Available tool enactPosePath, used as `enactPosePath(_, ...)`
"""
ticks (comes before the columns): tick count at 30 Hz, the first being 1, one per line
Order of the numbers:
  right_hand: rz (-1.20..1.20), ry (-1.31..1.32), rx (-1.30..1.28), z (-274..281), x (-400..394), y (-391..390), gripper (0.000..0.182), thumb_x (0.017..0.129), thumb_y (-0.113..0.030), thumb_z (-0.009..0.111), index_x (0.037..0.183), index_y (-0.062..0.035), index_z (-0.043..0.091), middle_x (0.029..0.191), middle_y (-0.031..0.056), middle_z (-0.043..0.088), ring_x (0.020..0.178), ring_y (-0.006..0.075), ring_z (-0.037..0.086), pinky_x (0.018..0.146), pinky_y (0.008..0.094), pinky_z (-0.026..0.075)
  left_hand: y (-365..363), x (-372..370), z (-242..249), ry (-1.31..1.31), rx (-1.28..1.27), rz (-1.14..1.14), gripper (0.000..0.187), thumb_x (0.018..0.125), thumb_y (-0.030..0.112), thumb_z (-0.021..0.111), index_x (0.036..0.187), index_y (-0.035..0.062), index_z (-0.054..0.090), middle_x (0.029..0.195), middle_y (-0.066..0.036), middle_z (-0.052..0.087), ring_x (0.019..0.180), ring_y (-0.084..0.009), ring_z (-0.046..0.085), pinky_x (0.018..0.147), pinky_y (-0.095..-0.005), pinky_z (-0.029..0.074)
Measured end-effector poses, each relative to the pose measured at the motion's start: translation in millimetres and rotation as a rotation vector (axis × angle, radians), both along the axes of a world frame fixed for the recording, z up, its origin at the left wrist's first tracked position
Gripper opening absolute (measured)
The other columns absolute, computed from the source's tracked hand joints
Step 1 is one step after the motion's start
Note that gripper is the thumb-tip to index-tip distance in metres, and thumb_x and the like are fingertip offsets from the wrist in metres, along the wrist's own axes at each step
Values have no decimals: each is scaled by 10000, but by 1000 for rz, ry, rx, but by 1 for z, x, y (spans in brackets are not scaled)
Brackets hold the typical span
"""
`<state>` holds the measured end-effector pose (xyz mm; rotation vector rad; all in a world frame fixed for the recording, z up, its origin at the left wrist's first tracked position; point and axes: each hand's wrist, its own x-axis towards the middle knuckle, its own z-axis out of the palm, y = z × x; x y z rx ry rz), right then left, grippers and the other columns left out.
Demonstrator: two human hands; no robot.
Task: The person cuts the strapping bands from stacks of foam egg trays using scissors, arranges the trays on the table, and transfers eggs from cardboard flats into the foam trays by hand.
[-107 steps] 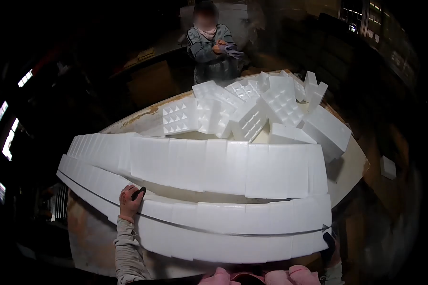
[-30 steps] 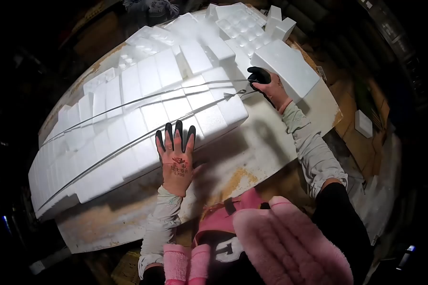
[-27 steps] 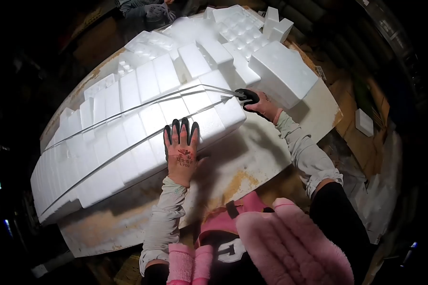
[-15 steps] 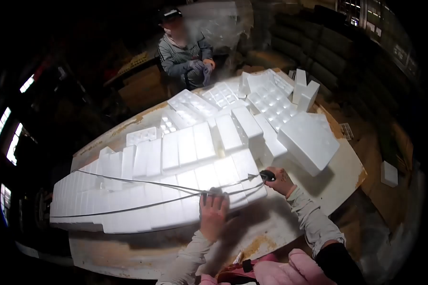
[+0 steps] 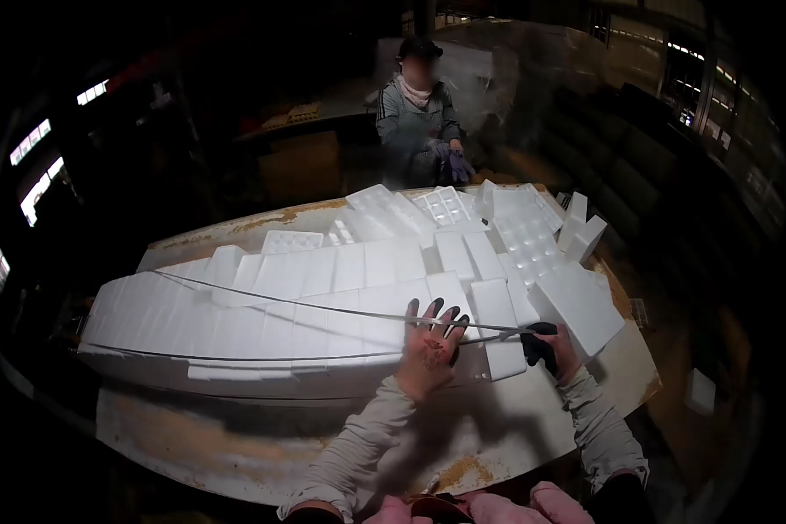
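A long row of white foam trays (image 5: 314, 319) stands on edge across the table, with a thin grey strap (image 5: 262, 298) looped around it. My left hand (image 5: 430, 349) lies with fingers spread against the row near its right end, by the strap; its fingertips are dark. At the right end my right hand (image 5: 557, 349), also dark on the fingers, is closed around the strap, which runs taut from it to the left. Whether the palm of my left hand presses on the strap is hidden.
Loose foam trays (image 5: 522, 236) lie piled at the back right, beside a large white foam block (image 5: 578, 310). The worn tabletop (image 5: 262, 445) shows along the front. A person (image 5: 421, 113) stands behind the table, and a white block (image 5: 700, 391) is off to the right.
My right hand has pulled the strap to the right, and my left hand has shifted right with its fingers spreading wider. The view has tilted up. Trays at the right end have shifted.
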<state>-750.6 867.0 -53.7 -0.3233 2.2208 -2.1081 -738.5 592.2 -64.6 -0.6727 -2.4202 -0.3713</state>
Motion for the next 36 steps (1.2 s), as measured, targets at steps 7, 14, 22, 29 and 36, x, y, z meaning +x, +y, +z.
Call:
enactPosePath(7, -152, 239, 19, -26, 19, -31, 226, 894, -134, 534, 794, 34, 649, 658, 45, 605, 519, 121, 552, 475, 246, 441, 56, 37, -34, -54, 60, -2, 744, 679, 453, 722, 1320, 178, 465, 1350, -128, 421, 1293, -370, 332, 1032, -672, 176)
enactPosePath(14, -8, 77, 192, 31, 51, -19, 174, 854, -146, 578, 832, -9, 683, 604, 18, 601, 496, 88, 516, 435, 247, 385, 55, 27, 7, 35, 152, -23, 485, 616, 308, 749, 1047, 149, 595, 1302, -140, 441, 1274, -355, 352, 1039, -651, 197)
enactPosePath(22, 259, 10, -279, 72, 42, -59, 235, 847, -90, 521, 990, 58, 635, 768, 86, 646, 610, 141, 595, 545, 255, 463, 49, -40, 43, 362, 9, 282, 496, 736, 227, 653, 1203, 98, 551, 1288, -134, 473, 1234, -338, 395, 1081, -541, 210)
enactPosePath(29, -62, -122, -373, -1, -20, -61, 236, 887, -116, 489, 1007, 37, 623, 787, 107, 672, 661, 145, 641, 560, 257, 503, -20, 61, 10, -29, 364, -327, 522, 605, 29, 663, 1117, 75, 575, 1057, -116, 610, 1035, -323, 569, 963, -464, 435)
enactPosePath(36, 389, 410, -130, 100, 54, -130, 235, 801, -26, 577, 1023, 39, 617, 795, 95, 675, 664, 177, 641, 599, 248, 495, -19, 54, 61, 152, 464, -131, 1104, 638, 378, 792, 1450, 2, 144, 1389, -262, 359, 1238, -357, 430, 1047, -531, 319)
